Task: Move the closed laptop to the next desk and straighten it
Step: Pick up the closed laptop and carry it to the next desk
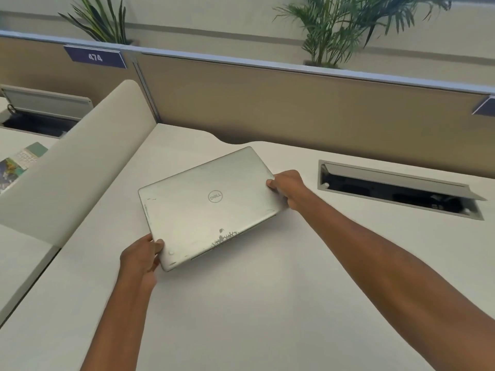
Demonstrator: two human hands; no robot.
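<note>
A closed silver laptop [206, 207] with a round logo and worn paint near its front edge sits skewed over the white desk [267, 303], its far corner turned to the right. My left hand [140, 259] grips its near left corner, thumb on the lid. My right hand [288, 187] holds the right edge, fingers wrapped under it. Whether the laptop rests flat or is slightly lifted I cannot tell.
A curved white divider [75, 167] separates this desk from the one on the left, where a colourful booklet [18, 164] lies. An open cable tray [399, 191] is sunk into the desk at right. A tan partition [294, 108] with plants behind runs along the back.
</note>
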